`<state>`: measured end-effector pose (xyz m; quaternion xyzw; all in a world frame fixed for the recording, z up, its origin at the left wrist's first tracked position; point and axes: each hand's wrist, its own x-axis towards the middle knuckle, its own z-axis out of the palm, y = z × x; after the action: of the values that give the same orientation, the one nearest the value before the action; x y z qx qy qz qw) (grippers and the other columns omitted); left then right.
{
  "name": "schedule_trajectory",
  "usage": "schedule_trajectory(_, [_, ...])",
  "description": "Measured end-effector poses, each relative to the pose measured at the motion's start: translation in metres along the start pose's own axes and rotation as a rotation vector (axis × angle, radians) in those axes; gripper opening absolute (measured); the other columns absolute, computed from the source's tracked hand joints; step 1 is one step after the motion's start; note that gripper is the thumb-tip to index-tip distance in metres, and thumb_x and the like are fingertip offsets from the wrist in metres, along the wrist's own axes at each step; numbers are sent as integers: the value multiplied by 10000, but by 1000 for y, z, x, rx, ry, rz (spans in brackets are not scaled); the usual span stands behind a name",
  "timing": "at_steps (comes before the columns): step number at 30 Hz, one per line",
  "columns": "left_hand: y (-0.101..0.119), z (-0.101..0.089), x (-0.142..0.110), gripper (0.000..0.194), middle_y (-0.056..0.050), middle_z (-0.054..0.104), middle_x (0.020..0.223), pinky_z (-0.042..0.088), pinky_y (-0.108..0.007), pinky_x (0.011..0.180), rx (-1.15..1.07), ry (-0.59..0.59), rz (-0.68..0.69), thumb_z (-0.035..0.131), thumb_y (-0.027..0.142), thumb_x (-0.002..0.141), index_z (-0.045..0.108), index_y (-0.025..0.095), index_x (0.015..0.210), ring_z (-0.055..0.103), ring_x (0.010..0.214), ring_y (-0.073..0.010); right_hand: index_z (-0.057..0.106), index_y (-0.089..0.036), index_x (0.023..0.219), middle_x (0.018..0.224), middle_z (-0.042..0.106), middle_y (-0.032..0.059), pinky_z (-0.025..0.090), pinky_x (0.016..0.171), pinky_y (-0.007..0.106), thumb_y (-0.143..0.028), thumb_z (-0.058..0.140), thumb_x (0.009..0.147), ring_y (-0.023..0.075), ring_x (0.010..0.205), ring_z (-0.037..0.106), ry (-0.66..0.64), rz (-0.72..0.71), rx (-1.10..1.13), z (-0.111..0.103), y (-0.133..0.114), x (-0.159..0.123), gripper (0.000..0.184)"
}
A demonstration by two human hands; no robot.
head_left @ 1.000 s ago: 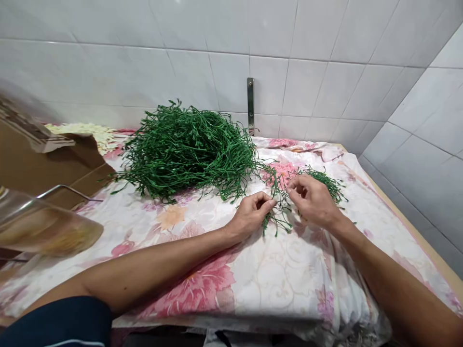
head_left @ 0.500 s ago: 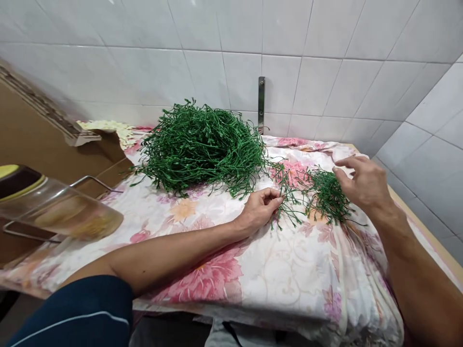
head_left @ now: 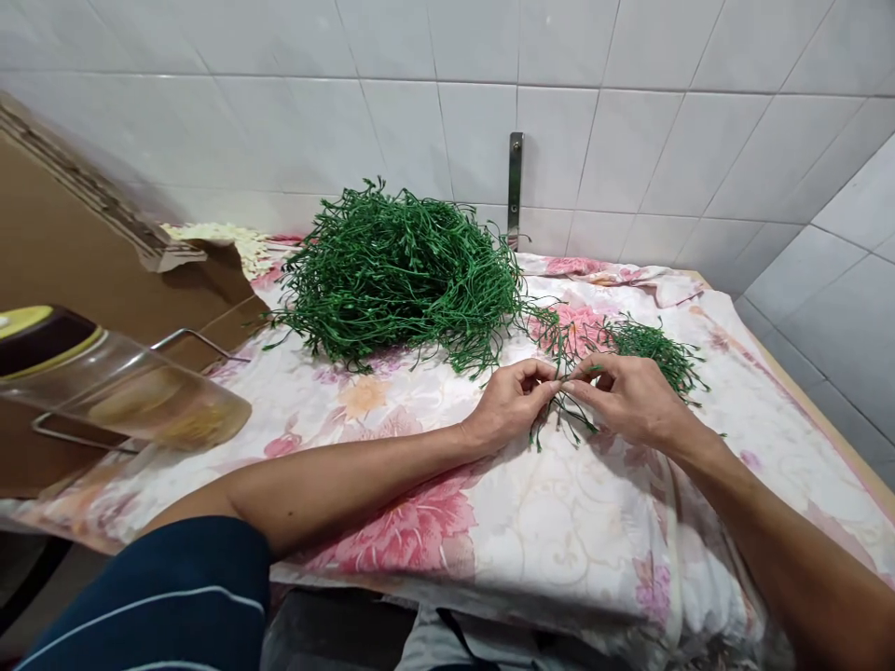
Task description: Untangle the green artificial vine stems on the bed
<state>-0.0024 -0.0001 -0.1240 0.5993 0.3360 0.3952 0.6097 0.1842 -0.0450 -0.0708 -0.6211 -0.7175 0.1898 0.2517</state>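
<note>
My left hand (head_left: 516, 399) is pinched closed on thin green artificial stems (head_left: 568, 421) in the middle of the table. Fingertip to fingertip with it, my right hand (head_left: 619, 396) is also closed in a pinch on the same stems. Their forked ends spread out below and above the fingers. Behind my left hand rises a large tangled heap of green stems (head_left: 398, 280). A smaller green bunch (head_left: 661, 354) lies just beyond my right hand, partly covered by it.
A floral cloth (head_left: 531, 531) covers the table. On the left are a torn cardboard box (head_left: 104, 233), a clear jar (head_left: 160, 401) with a dark-and-yellow lid, and a metal wire handle (head_left: 188, 337). Pale yellow pieces (head_left: 227, 244) lie behind the box. A metal bracket (head_left: 516, 186) is fixed to the tiled wall.
My right hand has moved left from the small bunch to meet my left hand, and its fingers have closed on the stems. My left hand keeps its pinch. The view has shifted slightly.
</note>
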Motion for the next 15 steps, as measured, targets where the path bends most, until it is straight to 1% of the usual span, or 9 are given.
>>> schedule_trajectory(2, [1, 0, 0, 241, 34, 542, 623, 369, -204, 480, -19, -6, -12, 732, 358, 815, 641, 141, 867, 457, 484, -61, 769, -219, 946, 598, 691, -4, 422, 559, 261, -424, 688, 866, 157, 512, 605, -15, 15, 0, 0, 2, 1, 235])
schedule_trajectory(4, [3, 1, 0, 242, 38, 535, 603, 364, -201, 470, -32, -10, -18, 733, 355, 811, 643, 138, 871, 454, 469, -59, 770, -218, 976, 696, 735, 8, 436, 582, 263, -345, 685, 849, 152, 547, 607, -17, 1, 8, 1, 4, 2, 198])
schedule_trajectory(6, [6, 1, -1, 260, 48, 520, 575, 364, -200, 460, -49, -18, -38, 741, 371, 805, 635, 140, 865, 451, 453, -58, 771, -216, 965, 814, 766, 22, 451, 611, 265, -282, 649, 849, 153, 609, 619, 3, -35, 47, 2, 6, 4, 180])
schedule_trajectory(7, [7, 1, -1, 275, 54, 511, 563, 366, -199, 455, -62, -22, -50, 745, 386, 802, 624, 144, 856, 447, 444, -58, 771, -212, 957, 832, 766, 26, 455, 614, 265, -268, 627, 856, 157, 633, 621, 13, -41, 75, 2, 7, 4, 185])
schedule_trajectory(9, [9, 2, -2, 308, 63, 501, 552, 369, -198, 446, -94, -36, -75, 749, 417, 800, 588, 157, 834, 447, 430, -57, 771, -198, 943, 771, 742, 29, 448, 580, 261, -280, 601, 870, 162, 627, 612, 23, -13, 135, 2, 9, 6, 203])
schedule_trajectory(11, [11, 2, -2, 331, 69, 493, 548, 358, -193, 430, -111, -53, -86, 744, 439, 805, 556, 168, 826, 440, 417, -53, 766, -189, 937, 697, 703, 23, 420, 522, 250, -330, 610, 878, 152, 567, 581, 25, 25, 183, 1, 9, 6, 219])
schedule_trajectory(13, [11, 1, -2, 342, 78, 475, 530, 331, -185, 412, -97, -70, -87, 731, 459, 819, 546, 172, 836, 423, 401, -50, 752, -188, 931, 698, 696, 19, 398, 486, 243, -375, 639, 871, 136, 524, 554, 38, 30, 228, 2, 10, 7, 227])
schedule_trajectory(15, [12, 0, -2, 351, 83, 460, 518, 303, -179, 398, -73, -75, -82, 721, 478, 827, 552, 171, 854, 404, 389, -46, 737, -192, 945, 730, 707, 18, 395, 481, 239, -387, 663, 860, 125, 511, 546, 56, 1, 255, 4, 10, 6, 226])
